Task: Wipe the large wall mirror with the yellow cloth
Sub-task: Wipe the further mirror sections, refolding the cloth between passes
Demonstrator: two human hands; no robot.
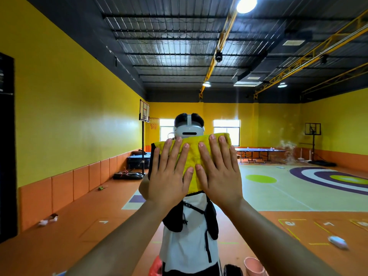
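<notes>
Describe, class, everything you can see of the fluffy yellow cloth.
The fluffy yellow cloth looks like soft, plush towelling. It lies spread flat against the large wall mirror, hiding part of the person's reflection. The left hand and right hand press it with straight, spread fingers, covering much of it.

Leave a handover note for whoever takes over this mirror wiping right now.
Left hand: flat, fingers straight, pressing the yellow cloth against the mirror.
Right hand: likewise flat on the cloth, beside the left.
Cloth: spread on the glass in front of the reflected headset.
Done: cannot tell how much has been wiped.
Left: whitish smears show on the glass to the right; wipe there next.
</notes>
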